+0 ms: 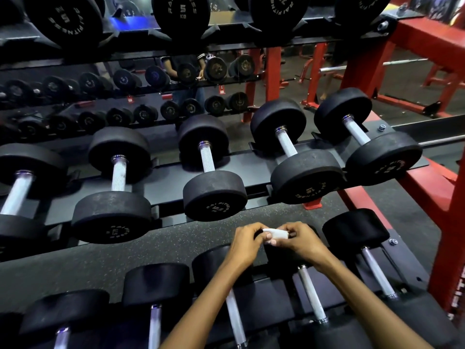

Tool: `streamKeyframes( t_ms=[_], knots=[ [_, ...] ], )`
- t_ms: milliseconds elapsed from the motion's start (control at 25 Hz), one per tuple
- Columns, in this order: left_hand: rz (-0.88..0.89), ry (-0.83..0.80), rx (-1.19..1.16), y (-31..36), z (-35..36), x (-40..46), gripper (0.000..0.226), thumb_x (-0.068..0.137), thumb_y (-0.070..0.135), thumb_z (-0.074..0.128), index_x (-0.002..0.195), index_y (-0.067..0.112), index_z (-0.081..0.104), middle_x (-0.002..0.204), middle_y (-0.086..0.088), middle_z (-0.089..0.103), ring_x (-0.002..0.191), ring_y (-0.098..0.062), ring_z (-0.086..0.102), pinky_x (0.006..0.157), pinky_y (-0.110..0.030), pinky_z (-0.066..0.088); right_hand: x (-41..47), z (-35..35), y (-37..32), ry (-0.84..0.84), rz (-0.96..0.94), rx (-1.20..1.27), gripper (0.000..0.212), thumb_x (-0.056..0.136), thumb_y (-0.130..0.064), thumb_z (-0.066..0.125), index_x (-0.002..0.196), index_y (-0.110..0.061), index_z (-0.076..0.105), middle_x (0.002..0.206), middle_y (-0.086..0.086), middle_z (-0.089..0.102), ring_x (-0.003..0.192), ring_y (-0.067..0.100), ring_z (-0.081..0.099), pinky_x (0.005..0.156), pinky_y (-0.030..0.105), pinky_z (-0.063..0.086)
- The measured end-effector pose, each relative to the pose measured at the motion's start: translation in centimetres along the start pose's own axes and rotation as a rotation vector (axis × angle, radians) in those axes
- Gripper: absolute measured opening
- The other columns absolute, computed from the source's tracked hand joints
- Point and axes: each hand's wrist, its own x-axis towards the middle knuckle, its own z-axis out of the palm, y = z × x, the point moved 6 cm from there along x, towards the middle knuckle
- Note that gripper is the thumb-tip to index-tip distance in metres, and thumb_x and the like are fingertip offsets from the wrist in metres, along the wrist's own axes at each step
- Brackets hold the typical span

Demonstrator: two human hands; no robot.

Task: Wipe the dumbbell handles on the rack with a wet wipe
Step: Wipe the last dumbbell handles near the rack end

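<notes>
Holding a folded white wet wipe [275, 234] pinched between both hands, left hand [245, 244] and right hand [303, 241] meet above the lowest tier of the rack [176, 244]. Black dumbbells [214, 177] with silver knurled handles [312, 295] sit in the rack's cradles on three tiers, none touched

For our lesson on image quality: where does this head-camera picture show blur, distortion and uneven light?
Head view: wide-angle bending curves the rack shelf and red frame; motion blur smears the far-left dumbbell handle; the hands and white wipe are sharp; the mirror background is dim.
</notes>
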Motion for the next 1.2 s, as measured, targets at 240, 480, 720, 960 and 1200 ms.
streamKeyframes(
  t_ms=[240,480,720,960,1200],
  knots=[
    [-0.079,0.078,-0.115,-1.9,0.0,-0.1,0.019,0.094,0.031,0.061,0.103,0.016,0.067,0.094,0.003,0.07,0.089,-0.012,0.064,0.082,-0.028,0.048,0.4,-0.3,0.4,0.034,-0.036,0.177,0.018,0.075,0.002,0.072,0.081,-0.004,0.056,0.071,0.008,0.063,0.06,0.01,0.06,0.059,0.019,0.045],
    [-0.291,0.134,0.52,-9.6,3.0,-2.4,0.057,0.101,0.038,0.041,0.15,0.01,0.03,0.161,-0.01,0.019,0.149,-0.027,0.009,0.12,-0.043,0.004,0.2,-1.0,12.5,0.146,0.36,0.174,0.025,0.083,0.02,0.048,0.088,0.001,0.062,0.069,0.011,0.06,0.044,0.007,0.06,0.045,0.016,0.052],
    [-0.095,-0.016,0.869,-14.1,5.1,-2.2,0.059,0.092,0.042,0.032,0.138,0.012,0.054,0.151,-0.007,0.042,0.143,-0.028,0.029,0.116,-0.046,0.007,-1.3,-4.0,24.8,0.246,0.608,-0.245,0.033,0.08,0.0,0.052,0.107,-0.006,0.069,0.1,0.019,0.069,0.1,0.034,0.064,0.089,0.039,0.051],
    [0.288,-0.132,1.031,-15.3,6.1,-1.1,0.048,0.096,0.027,0.033,0.13,0.01,0.062,0.142,-0.006,0.053,0.139,-0.025,0.032,0.118,-0.041,0.01,-0.1,-4.2,27.5,-0.177,0.54,-0.579,0.027,0.085,-0.002,0.051,0.107,0.003,0.066,0.115,0.02,0.064,0.112,0.033,0.057,0.087,0.031,0.042],
    [0.32,-0.037,1.015,-15.4,6.3,-1.4,0.047,0.097,0.027,0.034,0.132,0.01,0.06,0.143,-0.005,0.052,0.139,-0.026,0.038,0.117,-0.043,0.017,0.1,-2.5,28.6,-0.578,0.491,-0.622,0.024,0.089,-0.009,0.05,0.104,-0.009,0.069,0.109,0.008,0.068,0.098,0.019,0.061,0.077,0.027,0.043]
  ],
)
